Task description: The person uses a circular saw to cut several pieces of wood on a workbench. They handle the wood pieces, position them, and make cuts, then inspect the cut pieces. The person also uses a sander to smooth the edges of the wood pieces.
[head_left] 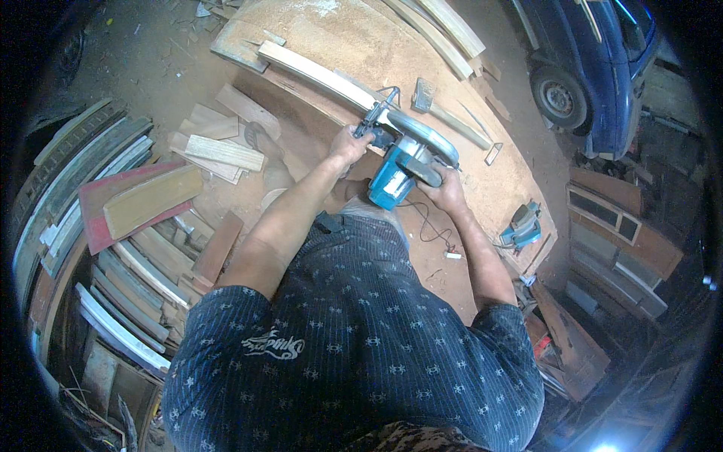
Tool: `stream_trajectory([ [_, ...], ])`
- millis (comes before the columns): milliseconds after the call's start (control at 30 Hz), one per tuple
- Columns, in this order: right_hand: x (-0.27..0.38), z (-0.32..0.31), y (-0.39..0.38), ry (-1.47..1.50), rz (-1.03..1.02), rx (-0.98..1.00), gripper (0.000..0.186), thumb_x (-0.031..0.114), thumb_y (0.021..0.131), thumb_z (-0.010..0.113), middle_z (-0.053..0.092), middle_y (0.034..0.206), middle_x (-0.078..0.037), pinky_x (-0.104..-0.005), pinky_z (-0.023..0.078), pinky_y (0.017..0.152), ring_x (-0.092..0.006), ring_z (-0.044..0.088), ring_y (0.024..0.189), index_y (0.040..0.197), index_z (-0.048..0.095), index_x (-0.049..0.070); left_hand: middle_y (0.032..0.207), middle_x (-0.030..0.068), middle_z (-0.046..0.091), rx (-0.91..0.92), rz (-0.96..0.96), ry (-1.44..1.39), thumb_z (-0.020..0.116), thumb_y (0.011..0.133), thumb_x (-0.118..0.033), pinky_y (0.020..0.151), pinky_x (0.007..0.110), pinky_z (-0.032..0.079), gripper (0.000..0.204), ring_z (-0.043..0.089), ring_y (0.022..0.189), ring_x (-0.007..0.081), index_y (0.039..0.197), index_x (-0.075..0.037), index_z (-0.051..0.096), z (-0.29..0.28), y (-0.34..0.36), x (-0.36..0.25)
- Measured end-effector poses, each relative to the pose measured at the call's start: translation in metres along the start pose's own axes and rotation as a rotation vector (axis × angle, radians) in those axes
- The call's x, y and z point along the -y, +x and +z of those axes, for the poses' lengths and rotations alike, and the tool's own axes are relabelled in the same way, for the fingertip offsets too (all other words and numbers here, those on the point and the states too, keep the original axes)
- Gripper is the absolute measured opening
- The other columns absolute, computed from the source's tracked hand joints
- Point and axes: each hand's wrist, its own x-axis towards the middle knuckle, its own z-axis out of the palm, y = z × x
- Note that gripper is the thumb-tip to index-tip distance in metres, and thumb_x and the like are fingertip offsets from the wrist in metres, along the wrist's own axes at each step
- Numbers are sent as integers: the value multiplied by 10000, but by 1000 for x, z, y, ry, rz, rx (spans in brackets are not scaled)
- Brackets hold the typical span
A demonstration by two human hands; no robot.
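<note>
A teal circular saw (395, 175) lies over the near edge of the sawdust-covered workbench (324, 30), its blade guard toward the far side. My right hand (449, 192) is wrapped round its dark rear handle. At the front of the saw, my left hand (352, 145) is closed on its front part by the base plate; the fingers are partly hidden. A long pale wooden board (316, 77) runs along the bench edge and meets the saw's front. Whether the blade is in the wood cannot be seen.
Just beyond the saw lies a wooden-handled tool with a blocky head (423, 96). A teal power planer (521, 226) sits at the bench's right end. Long planks (444, 38) lie at the far side. Offcuts (226, 151) and stacked boards (143, 264) cover the left floor. A blue vehicle (602, 83) stands right.
</note>
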Motion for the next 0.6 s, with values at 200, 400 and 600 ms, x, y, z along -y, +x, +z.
stream_trajectory([
  [200,11,9,12,-2,60,19,326,170,774,803,751,935,-181,-385,558,828,-283,735,877,1057,744,21,824,105,732,1,19,-78,793,873,-346,704,369,548,382,701,742,199,1031,-12,697,-14,13,11],
  [400,25,13,23,23,93,30,311,166,773,804,751,927,-172,-380,557,824,-274,734,875,1042,744,24,836,112,739,-6,19,-53,800,863,-332,712,365,554,382,705,748,195,1032,-4,701,-31,12,3],
  [600,41,18,35,-12,88,36,296,165,779,798,742,912,-169,-386,556,814,-280,730,868,1033,740,24,824,91,731,-11,22,-148,819,858,-305,684,351,553,361,685,708,167,1026,-8,701,-47,16,1],
])
